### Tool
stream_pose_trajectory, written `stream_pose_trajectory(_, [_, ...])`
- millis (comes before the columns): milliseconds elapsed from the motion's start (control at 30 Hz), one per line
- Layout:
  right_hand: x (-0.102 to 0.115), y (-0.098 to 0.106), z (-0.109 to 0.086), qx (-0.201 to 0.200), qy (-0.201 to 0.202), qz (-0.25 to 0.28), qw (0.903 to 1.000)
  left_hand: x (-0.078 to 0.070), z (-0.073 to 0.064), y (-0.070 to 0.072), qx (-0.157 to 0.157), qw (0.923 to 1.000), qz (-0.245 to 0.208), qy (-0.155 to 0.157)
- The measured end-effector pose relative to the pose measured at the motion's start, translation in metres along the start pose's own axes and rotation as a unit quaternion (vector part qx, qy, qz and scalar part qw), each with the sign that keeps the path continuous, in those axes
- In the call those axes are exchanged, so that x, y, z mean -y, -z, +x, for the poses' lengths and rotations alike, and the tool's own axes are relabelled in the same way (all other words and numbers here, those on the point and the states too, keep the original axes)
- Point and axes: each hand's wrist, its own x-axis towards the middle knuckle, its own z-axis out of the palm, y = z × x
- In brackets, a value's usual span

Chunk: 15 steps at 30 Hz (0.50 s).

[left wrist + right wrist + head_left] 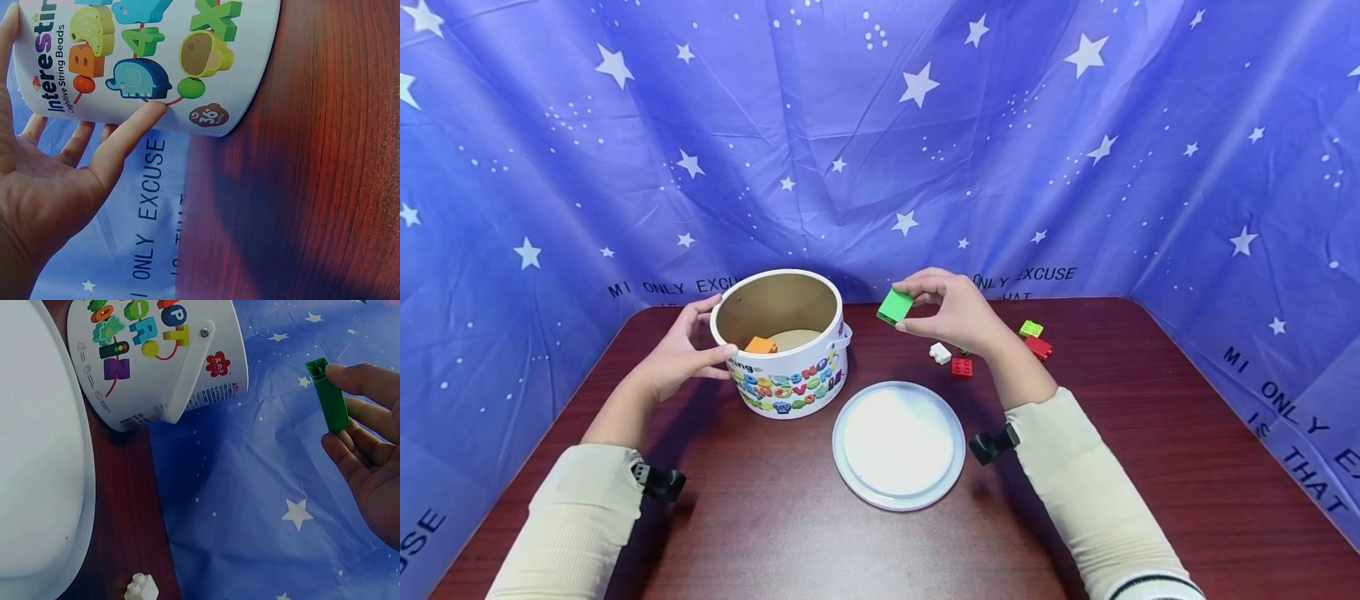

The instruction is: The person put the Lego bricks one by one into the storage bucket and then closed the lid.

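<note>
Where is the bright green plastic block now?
In the head view, the bright green plastic block is near the centre, pinched in the right hand, right of the round white printed bucket.

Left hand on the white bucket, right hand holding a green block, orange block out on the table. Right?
Not quite: the orange block is inside the white bucket, not out on the table; the head view shows it. The left hand on the bucket and the right hand holding a green block are correct.
</note>
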Motion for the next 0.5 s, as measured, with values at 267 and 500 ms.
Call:
stream_pose_trajectory(267, [0.008, -0.009, 0.012, 0.011, 0.021, 0.026, 0.9994, 0.001, -0.001, 0.0, -0.001, 1.0, -0.001, -0.008])
stream_pose_trajectory(500, [0.016, -0.013, 0.022, 0.019, 0.028, 0.013, 0.9994, 0.001, 0.0, 0.001, -0.007, 1.0, -0.002, -0.006])
